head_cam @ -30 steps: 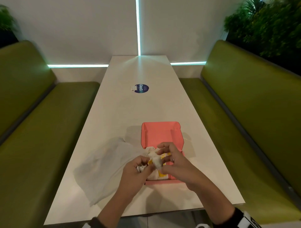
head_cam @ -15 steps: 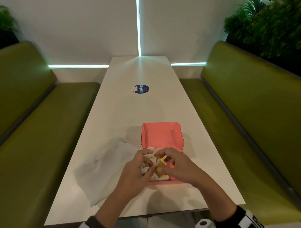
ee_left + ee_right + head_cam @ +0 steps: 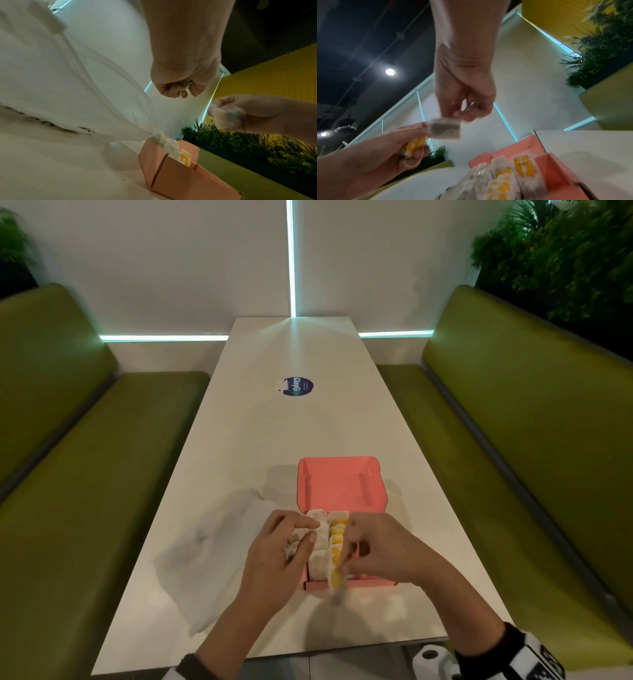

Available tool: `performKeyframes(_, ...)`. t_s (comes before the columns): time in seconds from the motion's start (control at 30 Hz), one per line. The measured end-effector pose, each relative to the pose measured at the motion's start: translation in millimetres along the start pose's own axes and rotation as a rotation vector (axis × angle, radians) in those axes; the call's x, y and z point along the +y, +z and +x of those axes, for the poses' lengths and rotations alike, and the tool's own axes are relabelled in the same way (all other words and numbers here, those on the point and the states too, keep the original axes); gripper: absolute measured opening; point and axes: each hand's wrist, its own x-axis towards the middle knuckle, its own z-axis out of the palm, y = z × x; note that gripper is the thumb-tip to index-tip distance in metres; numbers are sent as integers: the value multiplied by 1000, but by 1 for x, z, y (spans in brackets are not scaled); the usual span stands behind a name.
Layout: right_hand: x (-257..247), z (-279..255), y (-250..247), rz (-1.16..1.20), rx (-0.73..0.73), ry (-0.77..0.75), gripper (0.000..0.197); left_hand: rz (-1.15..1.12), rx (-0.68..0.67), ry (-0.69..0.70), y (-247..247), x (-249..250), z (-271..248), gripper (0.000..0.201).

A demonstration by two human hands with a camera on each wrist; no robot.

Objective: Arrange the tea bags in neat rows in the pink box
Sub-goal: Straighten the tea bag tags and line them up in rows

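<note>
The pink box (image 3: 342, 484) lies open on the white table (image 3: 274, 440), its lid flat at the far side. Rows of tea bags (image 3: 329, 537) with yellow tags fill its near half. My left hand (image 3: 287, 546) hovers over the box's left edge and grips a small bunch of tea bags (image 3: 415, 146). My right hand (image 3: 370, 546) is above the box's near right part and pinches a single tea bag (image 3: 445, 128), which is motion-blurred. The two hands are close but apart. The box's corner (image 3: 171, 169) shows below both hands in the left wrist view.
A crumpled clear plastic bag (image 3: 219, 549) lies on the table left of the box. A round blue sticker (image 3: 298, 386) sits farther up the table. Green benches (image 3: 85, 474) (image 3: 513, 440) flank the table. The near table edge is just below my forearms.
The hands were together over the box; now they have drawn apart. The right hand has pulled one tea bag toward the near edge, uncovering the rows in the box.
</note>
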Motion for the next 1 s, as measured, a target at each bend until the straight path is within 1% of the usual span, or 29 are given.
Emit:
performKeyframes(0.03,5,3,2,-19,123,50,18,-13,3,9,1,-3,-1,19)
performKeyframes(0.07,10,6,4,-38,359,104,20,-27,5,16,2,-3,-1,20)
performKeyframes(0.1,11,8,4,-64,547,149,17,-50,-2,20,3,-5,-1,21)
performKeyframes(0.13,11,9,4,-65,616,154,13,-70,-14,17,3,-5,-2,22)
performKeyframes(0.17,12,9,5,-66,538,123,10,-87,-26,14,4,-5,-2,23)
performKeyframes(0.23,11,7,6,-87,163,53,4,-109,-70,8,4,-5,-3,24)
performKeyframes(0.27,8,5,7,-101,53,38,2,-122,-110,7,4,-4,-3,24)
performKeyframes(0.3,7,4,7,-83,35,41,3,-138,-156,8,4,-3,-3,28)
performKeyframes(0.37,5,2,7,12,112,82,14,-137,-241,-20,5,-1,-4,39)
performKeyframes(0.4,4,2,7,59,132,93,18,-103,-256,-41,5,-1,-4,39)
performKeyframes(0.47,4,1,8,174,137,110,18,-31,-221,-66,6,-2,-5,34)
performKeyframes(0.53,4,0,8,269,161,119,19,-39,-167,-94,6,-2,-5,14)
performKeyframes(0.57,5,-1,7,292,165,120,21,-60,-170,-109,6,-2,-4,5)
performKeyframes(0.63,5,-1,4,261,129,97,22,-59,-193,-112,5,-1,-5,19)
performKeyframes(0.67,4,-2,3,216,98,74,21,-61,-198,-112,5,1,-4,17)
performKeyframes(0.7,4,-1,3,183,96,54,22,-66,-200,-107,5,2,-4,12)
performKeyframes(0.73,5,0,4,168,156,59,25,-61,-191,-98,5,2,-4,7)
performKeyframes(0.77,7,2,4,160,284,91,28,-56,-174,-80,4,2,-4,10)
performKeyframes(0.8,8,4,3,137,440,129,30,-47,-165,-67,4,2,-5,18)
performKeyframes(0.83,8,5,2,106,546,155,31,-48,-158,-69,3,1,-4,26)
performKeyframes(0.87,8,4,1,79,541,153,31,-63,-156,-88,3,2,-4,34)
performKeyframes(0.9,6,3,0,65,426,132,28,-83,-163,-104,3,2,-3,39)
performKeyframes(0.93,4,2,0,74,267,95,23,-96,-173,-110,2,3,-2,42)
performKeyframes(0.97,2,1,0,98,151,69,20,-110,-184,-103,3,4,-2,40)
performKeyframes(1.0,2,0,1,139,119,60,21,-109,-187,-85,4,5,-2,32)
